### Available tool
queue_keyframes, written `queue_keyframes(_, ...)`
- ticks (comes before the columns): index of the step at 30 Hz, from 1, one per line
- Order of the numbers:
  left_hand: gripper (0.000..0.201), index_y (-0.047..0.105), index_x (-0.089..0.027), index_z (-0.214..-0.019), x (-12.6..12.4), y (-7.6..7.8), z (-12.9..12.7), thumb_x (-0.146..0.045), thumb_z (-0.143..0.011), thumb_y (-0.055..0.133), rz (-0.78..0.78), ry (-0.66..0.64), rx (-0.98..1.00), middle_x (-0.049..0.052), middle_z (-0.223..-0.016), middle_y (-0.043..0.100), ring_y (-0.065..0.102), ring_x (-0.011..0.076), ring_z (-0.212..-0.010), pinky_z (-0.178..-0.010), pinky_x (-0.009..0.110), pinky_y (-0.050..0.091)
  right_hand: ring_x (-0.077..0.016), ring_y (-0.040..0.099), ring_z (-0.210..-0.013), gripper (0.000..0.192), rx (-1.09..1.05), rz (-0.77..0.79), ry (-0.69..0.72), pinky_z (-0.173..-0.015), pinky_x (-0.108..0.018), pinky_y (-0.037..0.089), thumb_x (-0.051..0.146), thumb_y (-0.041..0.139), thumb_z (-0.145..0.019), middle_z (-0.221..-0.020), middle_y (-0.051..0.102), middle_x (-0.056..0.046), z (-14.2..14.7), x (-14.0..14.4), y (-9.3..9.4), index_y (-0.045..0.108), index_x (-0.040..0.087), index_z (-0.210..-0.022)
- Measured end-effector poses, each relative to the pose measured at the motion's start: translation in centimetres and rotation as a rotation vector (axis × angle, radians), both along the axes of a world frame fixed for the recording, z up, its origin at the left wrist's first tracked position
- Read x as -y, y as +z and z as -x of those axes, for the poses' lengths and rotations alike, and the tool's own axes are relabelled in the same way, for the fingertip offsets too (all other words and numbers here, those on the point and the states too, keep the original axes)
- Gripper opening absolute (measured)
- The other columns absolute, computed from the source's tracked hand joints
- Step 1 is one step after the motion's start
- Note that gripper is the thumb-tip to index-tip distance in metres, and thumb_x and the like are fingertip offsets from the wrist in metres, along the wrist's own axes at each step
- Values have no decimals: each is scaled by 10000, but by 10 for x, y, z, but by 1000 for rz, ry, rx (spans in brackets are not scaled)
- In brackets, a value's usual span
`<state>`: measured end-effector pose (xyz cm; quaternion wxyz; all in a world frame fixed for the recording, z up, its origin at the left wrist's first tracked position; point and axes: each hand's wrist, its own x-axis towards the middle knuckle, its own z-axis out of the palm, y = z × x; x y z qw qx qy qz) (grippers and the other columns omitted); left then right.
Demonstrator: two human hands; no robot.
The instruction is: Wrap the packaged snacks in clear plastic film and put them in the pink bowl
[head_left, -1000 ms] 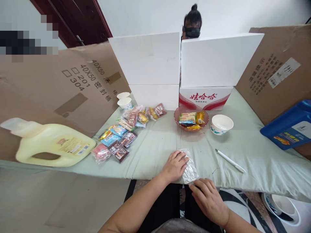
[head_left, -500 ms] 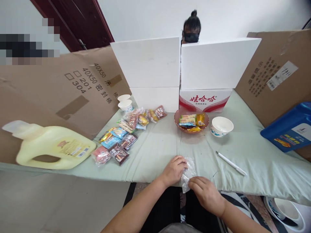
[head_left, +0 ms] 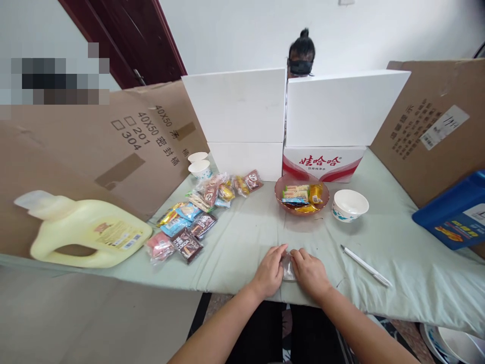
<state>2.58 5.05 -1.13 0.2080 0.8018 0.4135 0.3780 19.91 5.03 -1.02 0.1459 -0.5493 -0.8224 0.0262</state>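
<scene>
Crinkled clear wrapper (head_left: 288, 269): lower centre of frame, near front edge of the cloth-covered table (head_left: 238, 227); between both hands, sides and top partly covered by them.
Left hand (head_left: 270, 270): on wrapper's left side, fingers together and pointing up-frame, narrow gap to the other hand. Contact yes; firm pinch or just pressing, can't tell.
Right hand (head_left: 311, 274): fingers bent, tips on wrapper's upper right. Thumb hidden, so can't tell how tightly it's closed.
Pen (head_left: 366, 265): white, lying slanted right of the right hand, apart from it.
Pink bowl (head_left: 302, 210): centre-right, up-frame of the hands, wrapped snacks (head_left: 297, 193) inside.
White paper bowl (head_left: 350, 205): upright, just right of the pink one.
Snack packets (head_left: 187, 244): loose spread left of centre, some overlapping, well apart from the hands.
Paper cups (head_left: 200, 169): two, behind the packets.
Yellow jug (head_left: 91, 230): left edge area, beside the packets.
Blue bottle (head_left: 452, 217): tilted, far right.
White boxes (head_left: 246, 108): upper centre, one stack beside another over a red-and-white carton (head_left: 322, 164); they hide most of a person (head_left: 302, 50) behind.
Cardboard panels (head_left: 435, 131): flank both sides of the table.
</scene>
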Motion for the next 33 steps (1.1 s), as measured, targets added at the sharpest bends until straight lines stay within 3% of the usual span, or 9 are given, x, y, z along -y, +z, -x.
queue_keyframes(2, 370, 494, -175, -1218, 4, 6, -1, -99, -863, 425, -96, 70, 23, 111, -1100, 582, 544, 229, -1054, -937, 451, 487, -149, 580, -652, 187, 15, -17, -6, -567, -264, 322, 179, 394, -963, -844, 605, -47, 2, 2, -3, 573, 192, -1015)
queue_keyframes(5, 161, 602, -198, -975, 9, 12, -3, -144, -859, 504, -215, 10, -79, 76, -999, 621, 535, 243, -1043, -927, 452, 470, -155, 560, -661, 184, 30, -40, -8, -589, -273, 337, 156, 420, -942, -841, 602, -39, 3, 3, -2, 572, 198, -1036)
queue_keyframes(14, 178, 619, -216, -893, 4, 15, -9, -137, -735, 641, 18, -26, -187, 52, -1050, 625, 481, 278, -1132, -978, 476, 413, -308, 503, -1090, 266, 7, -187, -227, -873, -434, 398, 83, 478, -842, -1128, 590, -150, -29, -2, 10, 581, 151, -1078)
queue_keyframes(16, 270, 591, -210, -973, 3, 15, -8, -137, -718, 640, 44, -27, -161, 66, -1056, 616, 479, 290, -1134, -974, 490, 415, -310, 446, -1212, 291, -56, -245, -154, -953, -460, 387, 69, 454, -844, -1200, 568, -150, -31, 1, 11, 580, 153, -1093)
queue_keyframes(20, 409, 514, -198, -1096, 2, 9, -3, -67, -710, 533, 62, -4, -60, 79, -1052, 592, 516, 261, -1079, -947, 461, 448, -234, 476, -1211, 284, -148, -186, 229, -996, -403, 414, 105, 475, -868, -1204, 588, -91, -18, 17, 11, 571, 196, -1120)
queue_keyframes(24, 407, 512, -200, -1068, 0, 0, 5, -3, -733, 391, 58, 114, 77, 71, -994, 587, 571, 205, -955, -863, 386, 497, -212, 539, -1068, 216, -109, -58, 255, -916, -365, 455, 133, 540, -876, -1110, 621, -55, -9, 41, 8, 580, 213, -1072)
queue_keyframes(28, 256, 557, -202, -998, -1, 0, 7, -75, -810, 437, 38, 128, 76, 71, -963, 606, 586, 218, -928, -822, 379, 508, -181, 554, -850, 156, -40, 37, 313, -770, -306, 472, 124, 542, -862, -931, 640, -21, -33, 39, 20, 613, 226, -956)
queue_keyframes(30, 208, 575, -203, -967, -1, 2, 5, -99, -829, 459, 11, 78, 45, 72, -958, 617, 585, 225, -927, -819, 384, 507, -175, 562, -883, 221, -3, 5, 207, -800, -294, 465, 97, 484, -880, -950, 650, -36, -59, 17, 39, 631, 222, -987)
queue_keyframes(33, 173, 590, -201, -925, -1, 6, 1, -110, -832, 476, -25, 27, -4, 74, -939, 628, 586, 232, -907, -795, 385, 509, -205, 542, -1046, 303, 75, -43, -148, -933, -347, 424, 109, 387, -931, -1112, 631, -97, -106, -38, 77, 635, 193, -1082)
